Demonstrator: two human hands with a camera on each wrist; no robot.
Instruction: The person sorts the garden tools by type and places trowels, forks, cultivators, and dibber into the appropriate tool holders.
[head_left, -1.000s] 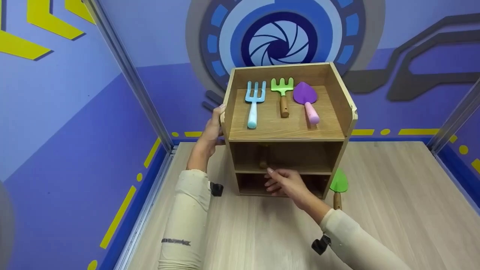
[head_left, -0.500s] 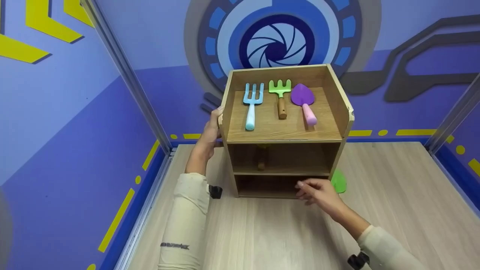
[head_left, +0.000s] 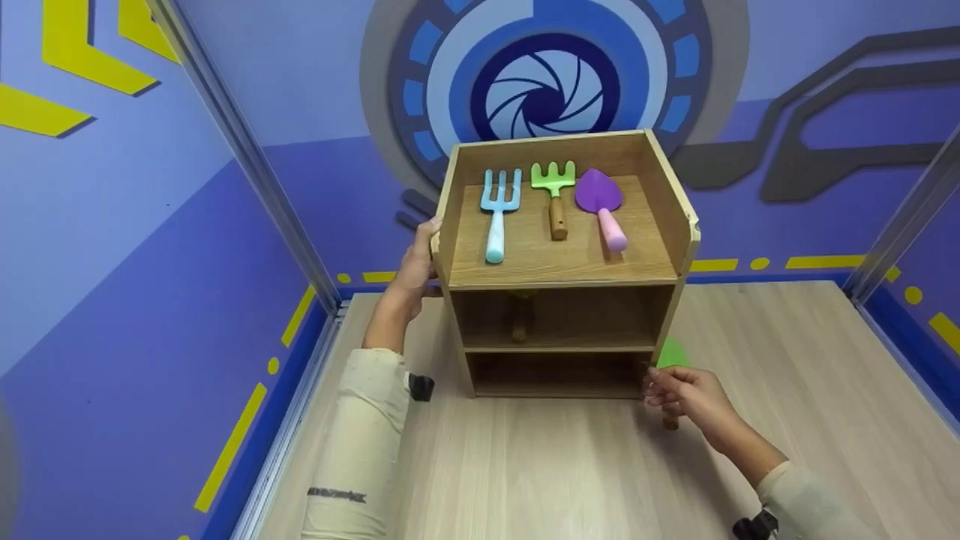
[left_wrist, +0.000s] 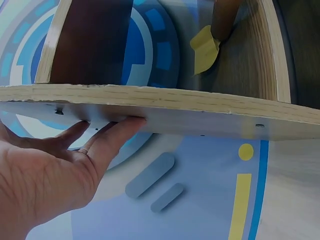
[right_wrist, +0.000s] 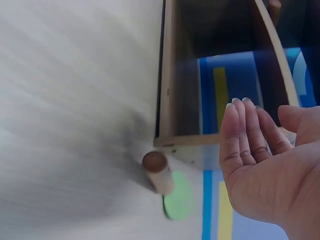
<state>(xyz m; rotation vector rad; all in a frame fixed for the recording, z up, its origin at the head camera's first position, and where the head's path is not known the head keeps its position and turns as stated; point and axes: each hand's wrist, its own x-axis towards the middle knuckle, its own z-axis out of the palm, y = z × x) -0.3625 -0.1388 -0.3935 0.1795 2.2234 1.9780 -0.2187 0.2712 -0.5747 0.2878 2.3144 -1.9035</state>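
Note:
My left hand (head_left: 414, 271) rests against the left side of a small wooden shelf unit (head_left: 652, 251). In the left wrist view its fingers lie straight along the outer panel. My right hand (head_left: 697, 401), holding nothing, hovers by the lower right corner of the unit with fingers loosely bent. Just beyond it a garden trowel (right_wrist: 177, 197) with green blade and brown handle lies on the table, partly covered by the hand in the head view. On the top shelf lie a blue hand fork (head_left: 499, 214), a green hand rake (head_left: 555, 199) and a purple trowel (head_left: 604, 206) with pink handle.
In the middle compartment, a tool with a brown handle (head_left: 520, 324) and a yellow head (left_wrist: 205, 52) lies in shadow. The lower compartment (head_left: 555, 375) sits below it. Patterned walls and metal corner posts (head_left: 247, 146) enclose the pale wooden table (head_left: 525, 465).
My right hand has moved right, from in front of the lower compartment to beside the green trowel. My left hand has stayed against the unit.

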